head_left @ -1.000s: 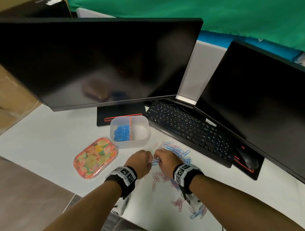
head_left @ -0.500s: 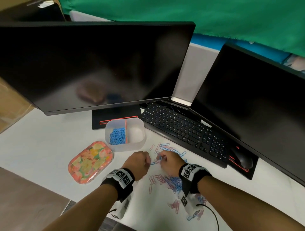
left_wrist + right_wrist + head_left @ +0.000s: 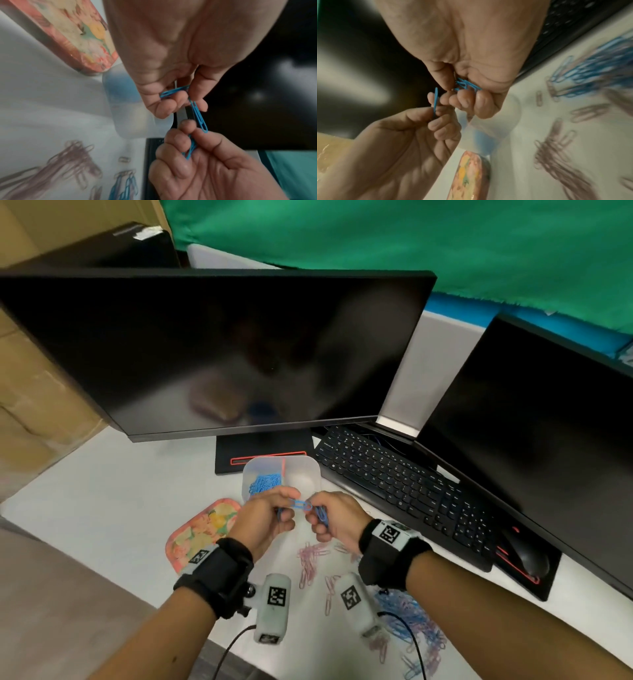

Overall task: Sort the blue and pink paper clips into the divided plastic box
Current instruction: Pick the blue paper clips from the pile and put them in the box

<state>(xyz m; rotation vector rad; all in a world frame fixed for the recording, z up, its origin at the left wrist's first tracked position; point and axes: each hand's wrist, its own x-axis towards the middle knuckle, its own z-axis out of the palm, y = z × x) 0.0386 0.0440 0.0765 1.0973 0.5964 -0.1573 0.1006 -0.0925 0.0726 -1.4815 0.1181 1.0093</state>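
Both hands [image 3: 298,517] pinch blue paper clips [image 3: 298,504].

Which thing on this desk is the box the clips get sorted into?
Look below the big monitor, just in front of its stand. The divided plastic box is translucent, with blue clips left of a pink divider. The floral lid beside it is opaque and flat.
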